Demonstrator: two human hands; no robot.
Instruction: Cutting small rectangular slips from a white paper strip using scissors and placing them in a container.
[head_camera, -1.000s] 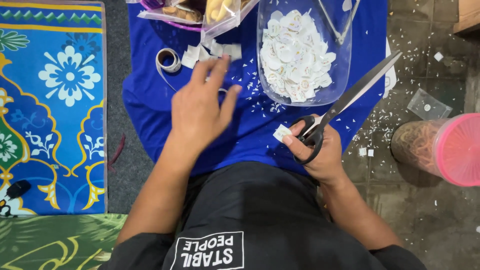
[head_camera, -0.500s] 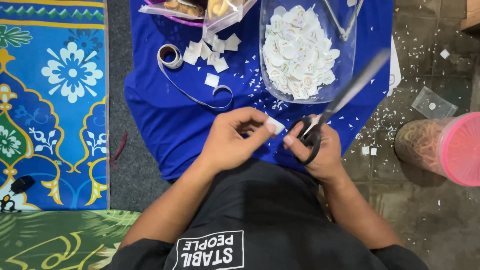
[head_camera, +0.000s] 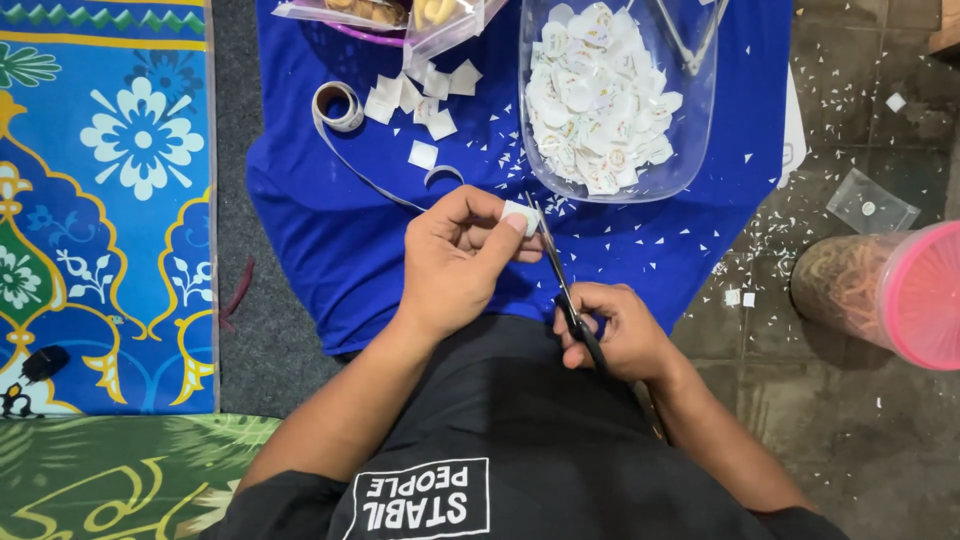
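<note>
Trimming, by the look of it, done over the blue cloth (head_camera: 330, 230). Left of the cloth, patterned mat (head_camera: 100, 200). On the cloth's far left corner, roll of tape (head_camera: 338, 105) with its tail trailing toward the near edge, and just beside it loose white squares (head_camera: 420, 95). Over the cloth's near middle, left hand (head_camera: 455, 265) pinching one small white square (head_camera: 520, 217) between thumb and fingertips, held clear of the cloth. Touching that square's right edge, scissors (head_camera: 562, 285), blades close to shut, tips pointing away. At the cloth's near edge, right hand (head_camera: 615, 335) closed through the scissor handles. On the cloth's far right, clear tub (head_camera: 700, 120) heaped with rounded white pieces. Off the cloth to the right, pink-lidded jar (head_camera: 880, 290) on its side. Judged mid-cut on one corner; for the next snip, likely turn the square in the pinch, keep fingertips outside the blades, and open the handles only a little.
</note>
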